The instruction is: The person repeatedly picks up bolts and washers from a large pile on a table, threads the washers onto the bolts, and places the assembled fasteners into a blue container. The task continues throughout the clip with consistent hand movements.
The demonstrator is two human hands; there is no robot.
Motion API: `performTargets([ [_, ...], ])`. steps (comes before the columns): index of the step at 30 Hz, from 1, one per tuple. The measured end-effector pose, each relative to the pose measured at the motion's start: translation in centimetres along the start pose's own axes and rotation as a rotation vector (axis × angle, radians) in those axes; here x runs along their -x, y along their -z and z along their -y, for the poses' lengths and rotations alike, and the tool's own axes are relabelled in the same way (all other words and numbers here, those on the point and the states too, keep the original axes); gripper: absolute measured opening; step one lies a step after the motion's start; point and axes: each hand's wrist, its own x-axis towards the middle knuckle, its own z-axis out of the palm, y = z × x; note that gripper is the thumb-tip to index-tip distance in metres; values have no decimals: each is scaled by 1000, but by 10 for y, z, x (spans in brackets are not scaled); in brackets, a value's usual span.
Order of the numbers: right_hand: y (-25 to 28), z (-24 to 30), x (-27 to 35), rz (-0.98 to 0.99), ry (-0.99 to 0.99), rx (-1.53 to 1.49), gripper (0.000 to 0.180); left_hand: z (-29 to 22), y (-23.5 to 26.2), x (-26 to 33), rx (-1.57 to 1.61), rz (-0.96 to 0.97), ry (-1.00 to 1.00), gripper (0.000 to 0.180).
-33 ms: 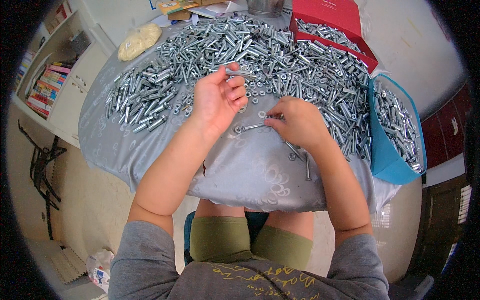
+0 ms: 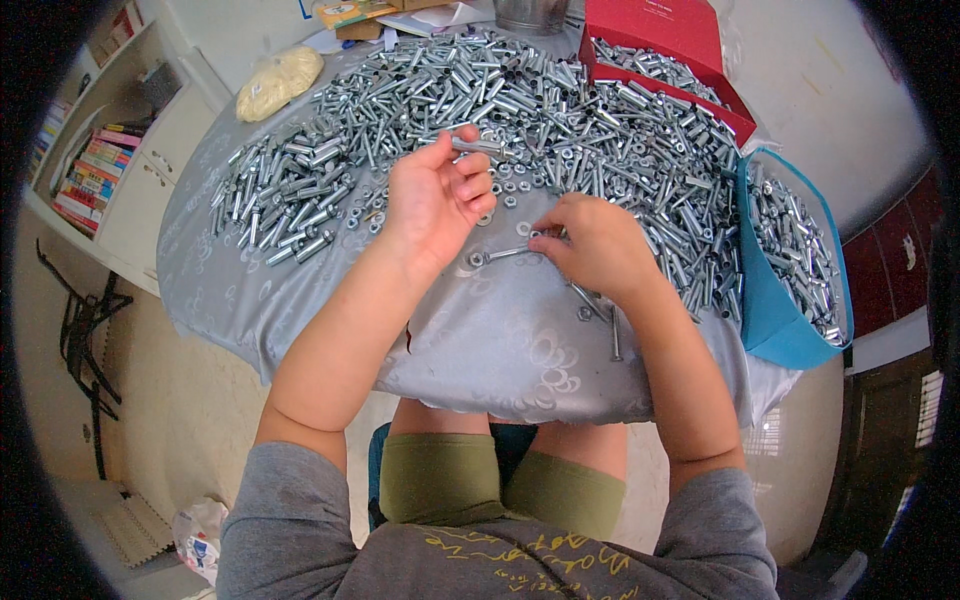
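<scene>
Between the thumb and fingers of my left hand [image 2: 440,190], palm turned up, is a silver metal sleeve [image 2: 480,147]. My right hand [image 2: 600,245] pinches one end of a long thin bolt [image 2: 508,252] low over the cloth. That bolt's wide, round end [image 2: 476,259] points left. Close to the right fingertips lies a washer [image 2: 524,229]. Under the right wrist, a loose bolt [image 2: 616,338] and a nut [image 2: 584,314] rest on the grey tablecloth [image 2: 470,350]. Several nuts and washers [image 2: 510,187] are scattered between the hands.
A large heap of metal sleeves and bolts [image 2: 450,85] covers the table's far half. Sleeves with bolts [image 2: 290,195] lie at left. A red box [image 2: 655,30] and a blue bin [image 2: 795,330] hold more hardware. At the back are a pale bag [image 2: 280,85] and a metal bucket [image 2: 530,15].
</scene>
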Motion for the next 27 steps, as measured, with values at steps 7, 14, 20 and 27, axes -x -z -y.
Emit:
performTargets([
  [7,-7,4,-2,-118,-32,-152,17,1,-5,3,-14,-15,0,20],
  [14,9,9,-13,-221,-392,-1104,21,8,-8,4,-31,175,66,22],
  [20,6,2,-14,-224,-429,-1372,25,10,-8,4,-9,260,88,21],
  [27,9,2,-14,-156,-386,-1487,25,8,-9,5,5,215,77,20],
])
